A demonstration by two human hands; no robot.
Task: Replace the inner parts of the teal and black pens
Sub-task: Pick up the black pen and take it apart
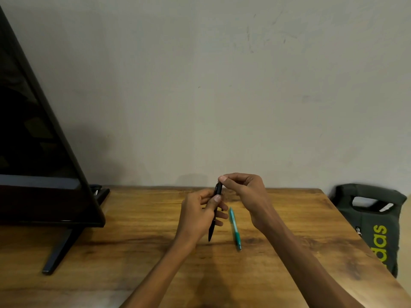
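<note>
The black pen [213, 223] is held nearly upright above the wooden table [155, 252], tip pointing down. My left hand [198, 216] grips its middle, thumb across the barrel. My right hand [244, 192] pinches the pen's top end between thumb and fingers. The teal pen [234, 228] lies flat on the table just right of my left hand, below my right wrist, with its tip toward me. No loose inner parts are visible.
A black TV screen [37, 152] on a slanted stand foot [60, 247] fills the left side of the table. A dark grey bag [373, 223] with yellow-green lettering stands beyond the table's right edge. A plain wall rises behind the table.
</note>
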